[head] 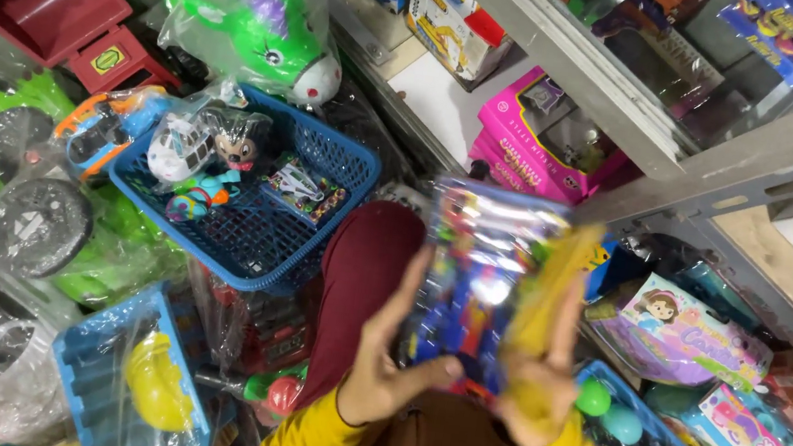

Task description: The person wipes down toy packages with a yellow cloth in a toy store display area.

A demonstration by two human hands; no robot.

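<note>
Toy pack [487, 264] held up in both hands, in front of grey shelf [633, 101].

Beyond: shelf crammed with boxed toys; lower left, blue basket [259, 236] of small toys. Pack upright, long axis vertical, clear face toward camera, slightly blurred. Left hand [389, 363] grasping lower left edge, thumb across front; right hand [535, 371] gripping right side, fingers spread up yellow margin. Best handled by edges, kept flat and steady, clear of the crowded toys.
</note>
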